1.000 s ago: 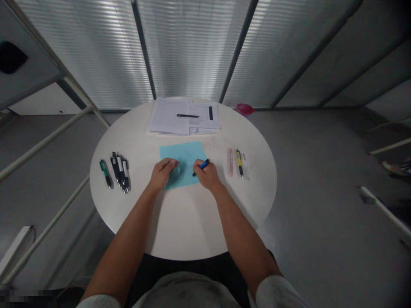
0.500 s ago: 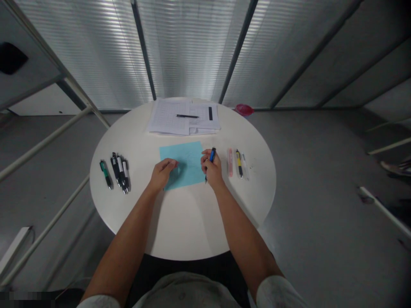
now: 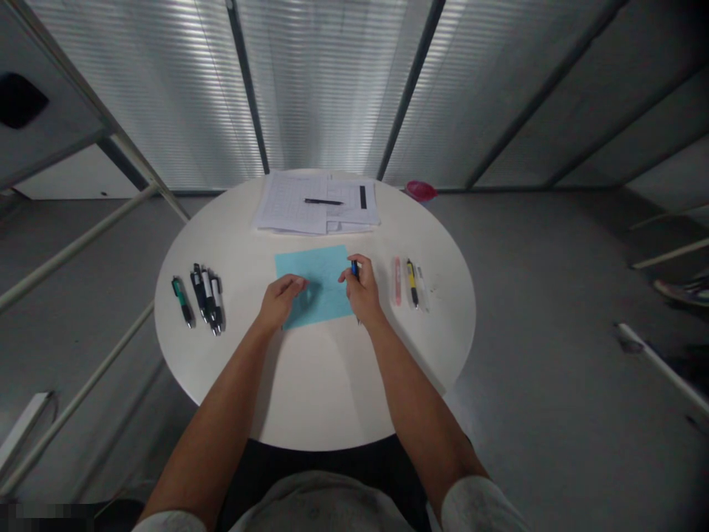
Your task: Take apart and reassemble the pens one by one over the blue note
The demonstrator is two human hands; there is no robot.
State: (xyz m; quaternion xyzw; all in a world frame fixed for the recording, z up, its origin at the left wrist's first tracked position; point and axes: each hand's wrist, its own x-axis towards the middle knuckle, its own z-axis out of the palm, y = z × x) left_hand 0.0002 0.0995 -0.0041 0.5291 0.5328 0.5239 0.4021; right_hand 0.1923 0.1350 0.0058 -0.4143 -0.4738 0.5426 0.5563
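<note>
A light-blue sheet of paper (image 3: 324, 288) lies on the white round table (image 3: 321, 391). My right hand (image 3: 362, 290) is over the sheet's right edge with its fingers round a blue and black pen (image 3: 354, 269). On the sheet's left part rests my left hand (image 3: 283, 297), its thumb and fingers brought together toward the right; whether anything is between them is too small to tell.
White printed papers (image 3: 293, 203) with a black pen (image 3: 324, 201) lie at the back. Several black and white pens (image 3: 207, 295) and a green pen (image 3: 182, 301) are at left. A pink pen (image 3: 397, 281), yellow pen (image 3: 413, 283) and clear pen (image 3: 423, 288) lie at right.
The pen in my right hand has tilted, its top moving left, and the hand has turned slightly. My left hand and the sheet look unmoved.
</note>
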